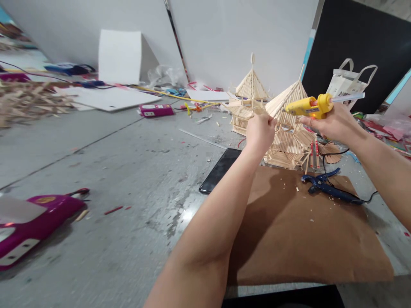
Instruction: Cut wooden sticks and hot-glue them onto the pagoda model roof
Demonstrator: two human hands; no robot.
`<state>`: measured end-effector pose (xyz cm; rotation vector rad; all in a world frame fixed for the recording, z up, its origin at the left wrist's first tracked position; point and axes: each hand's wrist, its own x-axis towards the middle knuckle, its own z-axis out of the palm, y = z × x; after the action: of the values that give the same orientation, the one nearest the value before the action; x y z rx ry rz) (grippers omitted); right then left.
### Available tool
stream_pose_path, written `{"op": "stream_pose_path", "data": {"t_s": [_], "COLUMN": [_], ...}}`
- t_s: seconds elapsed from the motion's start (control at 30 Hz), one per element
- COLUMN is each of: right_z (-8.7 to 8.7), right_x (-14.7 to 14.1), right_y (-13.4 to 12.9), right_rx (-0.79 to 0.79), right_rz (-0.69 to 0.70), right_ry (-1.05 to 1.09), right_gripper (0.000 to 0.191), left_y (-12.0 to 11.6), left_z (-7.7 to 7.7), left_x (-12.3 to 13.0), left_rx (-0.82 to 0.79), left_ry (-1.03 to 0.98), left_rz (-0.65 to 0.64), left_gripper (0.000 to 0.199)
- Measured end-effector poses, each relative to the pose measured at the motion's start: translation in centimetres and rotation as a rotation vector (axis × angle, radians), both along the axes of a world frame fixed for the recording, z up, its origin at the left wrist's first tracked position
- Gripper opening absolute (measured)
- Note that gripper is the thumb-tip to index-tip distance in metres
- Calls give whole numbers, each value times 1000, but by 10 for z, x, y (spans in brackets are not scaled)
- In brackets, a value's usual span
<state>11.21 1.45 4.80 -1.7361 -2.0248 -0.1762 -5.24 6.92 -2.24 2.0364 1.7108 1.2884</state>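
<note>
A yellow hot glue gun [310, 107] with a clear glue stick out of its back is gripped in my right hand [337, 122]. Its nozzle points left, close to the sloped roof of a wooden-stick pavilion model [289, 143]. My left hand [261, 130] is closed at the left side of that model, fingers pinched; what they pinch is too small or hidden to make out. Behind it stands a second stick pavilion model [252, 85] with a pointed roof, partly covered by my left hand.
Blue pliers-like cutters [330, 188] lie on brown paper [308, 239]. A black phone [221, 169] rests left of it. Purple power strips [41, 222] sit at left and farther back. Loose wood sticks [32, 100], white boards [118, 96] and a paper bag [346, 85] stand around.
</note>
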Motion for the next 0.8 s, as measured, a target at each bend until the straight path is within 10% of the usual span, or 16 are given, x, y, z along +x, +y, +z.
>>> {"op": "stream_pose_path", "data": {"t_s": [0.8], "right_z": [-2], "right_x": [2], "right_y": [-3], "right_rx": [-23], "right_rz": [144], "right_ry": [39], "right_gripper": [46], "left_y": [-7], "left_z": [5], "left_x": [0], "left_rx": [-73], "left_ry": [-56], "left_rz": [-6], "left_gripper": [26]}}
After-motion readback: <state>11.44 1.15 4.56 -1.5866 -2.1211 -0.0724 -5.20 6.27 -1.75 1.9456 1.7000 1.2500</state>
